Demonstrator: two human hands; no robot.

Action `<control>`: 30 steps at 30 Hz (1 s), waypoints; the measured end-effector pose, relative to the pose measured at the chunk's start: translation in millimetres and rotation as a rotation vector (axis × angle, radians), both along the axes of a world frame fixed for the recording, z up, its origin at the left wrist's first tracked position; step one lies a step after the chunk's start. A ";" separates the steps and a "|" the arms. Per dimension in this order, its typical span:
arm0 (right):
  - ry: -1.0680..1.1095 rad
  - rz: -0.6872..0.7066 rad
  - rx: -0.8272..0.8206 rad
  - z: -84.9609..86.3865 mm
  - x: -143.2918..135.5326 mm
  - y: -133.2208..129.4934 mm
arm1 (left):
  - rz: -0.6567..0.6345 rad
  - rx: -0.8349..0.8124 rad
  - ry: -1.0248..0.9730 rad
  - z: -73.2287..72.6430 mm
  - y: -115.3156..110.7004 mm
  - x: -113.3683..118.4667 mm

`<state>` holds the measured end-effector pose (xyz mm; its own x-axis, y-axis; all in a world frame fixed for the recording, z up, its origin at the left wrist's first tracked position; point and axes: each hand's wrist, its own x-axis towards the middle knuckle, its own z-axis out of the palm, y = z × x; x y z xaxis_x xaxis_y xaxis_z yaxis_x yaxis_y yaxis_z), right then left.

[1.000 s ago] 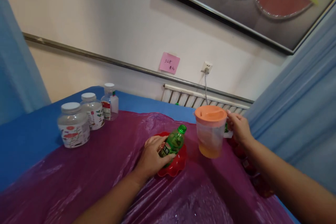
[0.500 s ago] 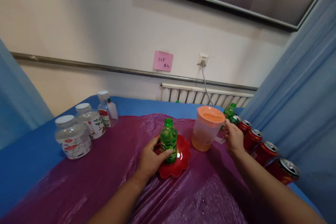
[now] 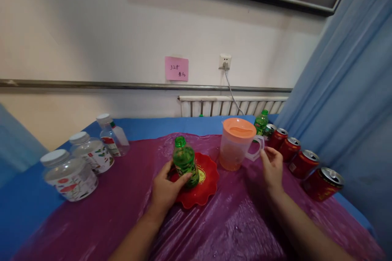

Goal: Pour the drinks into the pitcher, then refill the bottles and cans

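Observation:
My left hand is wrapped round a green plastic bottle without a cap, which tilts slightly to the left over a red scalloped dish. To the right of the dish stands a clear pitcher with an orange lid and some amber liquid at its bottom. My right hand is just right of the pitcher's handle, fingers loosely curled and apart from the thumb, with nothing visible in it.
Three clear jars or bottles with white caps stand at the left. Several drink cans line the right side, with another green bottle behind them. Purple plastic sheeting covers much of the blue table.
My right hand has let go of the pitcher's handle and moved slightly away. The green bottle has shifted left on the dish, still in my left hand. The view has shifted too.

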<state>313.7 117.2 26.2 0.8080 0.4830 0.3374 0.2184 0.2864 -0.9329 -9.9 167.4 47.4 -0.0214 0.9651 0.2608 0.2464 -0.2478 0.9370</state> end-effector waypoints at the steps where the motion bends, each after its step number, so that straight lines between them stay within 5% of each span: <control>1: 0.000 -0.037 0.020 -1.6 -5.5 -10.2 | 0.007 0.034 0.040 0.4 -1.4 -0.3; 4: -0.077 0.042 0.013 -3.5 -30.9 -42.4 | -0.019 0.163 0.152 1.3 -7.0 -0.9; 7: -0.339 0.421 -0.127 0.2 -63.7 -63.0 | -0.122 0.286 0.234 0.4 -12.1 -1.8; 13: -0.502 0.860 -0.191 20.1 -111.5 -55.4 | -0.329 0.504 0.344 -0.1 -18.4 -3.2; 21: -0.519 0.874 -0.074 31.6 -120.0 -37.5 | -0.445 0.639 0.374 2.4 -22.5 0.4; 30: -0.412 0.808 -0.034 32.6 -112.2 -49.8 | -0.497 0.586 0.413 2.9 -34.9 0.0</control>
<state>201.5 67.4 58.8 0.0375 0.8654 0.4997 0.2810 0.4707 -0.8363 -9.9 132.5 50.4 0.5721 0.5459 0.6122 0.2738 -0.8307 0.4848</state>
